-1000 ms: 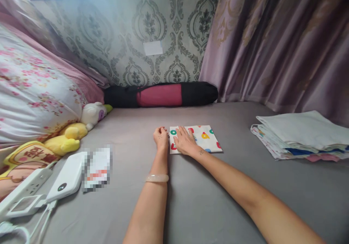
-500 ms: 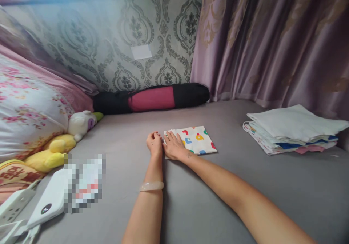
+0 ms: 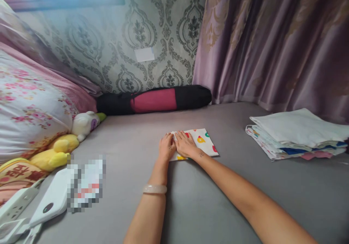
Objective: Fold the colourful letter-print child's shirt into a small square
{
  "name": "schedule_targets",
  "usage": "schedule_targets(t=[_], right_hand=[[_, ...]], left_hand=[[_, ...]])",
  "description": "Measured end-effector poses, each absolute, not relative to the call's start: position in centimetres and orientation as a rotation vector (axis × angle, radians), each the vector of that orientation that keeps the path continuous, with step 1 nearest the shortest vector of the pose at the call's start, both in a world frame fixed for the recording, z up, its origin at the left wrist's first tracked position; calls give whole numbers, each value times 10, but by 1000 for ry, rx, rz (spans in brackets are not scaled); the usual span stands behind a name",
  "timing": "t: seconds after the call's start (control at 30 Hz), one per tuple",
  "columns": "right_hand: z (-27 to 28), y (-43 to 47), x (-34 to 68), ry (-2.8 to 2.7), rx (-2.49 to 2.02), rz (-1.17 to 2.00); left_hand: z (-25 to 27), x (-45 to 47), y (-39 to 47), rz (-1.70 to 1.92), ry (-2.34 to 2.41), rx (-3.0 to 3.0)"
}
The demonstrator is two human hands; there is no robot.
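Note:
A folded white cloth with a print of colourful shapes lies flat on the grey bed sheet in the middle of the view. My right hand rests palm down on its left half, fingers stretched out and spread a little. Close beside it, my left hand lies on the cloth's left edge with its fingers extended. A pale bangle circles my left wrist. Both hands cover much of the cloth's left part.
To the right sits a stack of folded cloths. A black and red long bag lies along the wall. At left are plush toys, a floral pillow, a white power bank and a power strip.
My left hand has gone from a curled pose beside the cloth to lying on its left edge. My right hand has slid to the right over the cloth. The view has shifted slightly.

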State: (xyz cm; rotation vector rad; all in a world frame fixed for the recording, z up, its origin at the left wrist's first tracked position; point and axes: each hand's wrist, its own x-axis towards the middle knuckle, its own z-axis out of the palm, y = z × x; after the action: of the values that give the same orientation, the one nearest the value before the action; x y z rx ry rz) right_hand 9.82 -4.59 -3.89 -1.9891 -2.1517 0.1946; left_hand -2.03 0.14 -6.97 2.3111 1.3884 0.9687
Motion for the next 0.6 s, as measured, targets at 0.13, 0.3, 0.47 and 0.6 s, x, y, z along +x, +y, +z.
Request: schedule_targets(t=[0.13, 0.3, 0.47, 0.6], right_hand=[[-41, -46, 97, -2142, -1978, 169], [-40, -45, 106, -2125, -1974, 235], [-42, -53, 129, -2015, -2073, 126], [-44, -59, 138, -2000, -2097, 131]], left_hand=[[-69, -21, -1, 892, 1426, 2373], [-63, -21, -6, 818, 1458, 2439], [-59, -18, -12, 729, 1524, 2434], [-57, -17, -14, 657, 1535, 2446]])
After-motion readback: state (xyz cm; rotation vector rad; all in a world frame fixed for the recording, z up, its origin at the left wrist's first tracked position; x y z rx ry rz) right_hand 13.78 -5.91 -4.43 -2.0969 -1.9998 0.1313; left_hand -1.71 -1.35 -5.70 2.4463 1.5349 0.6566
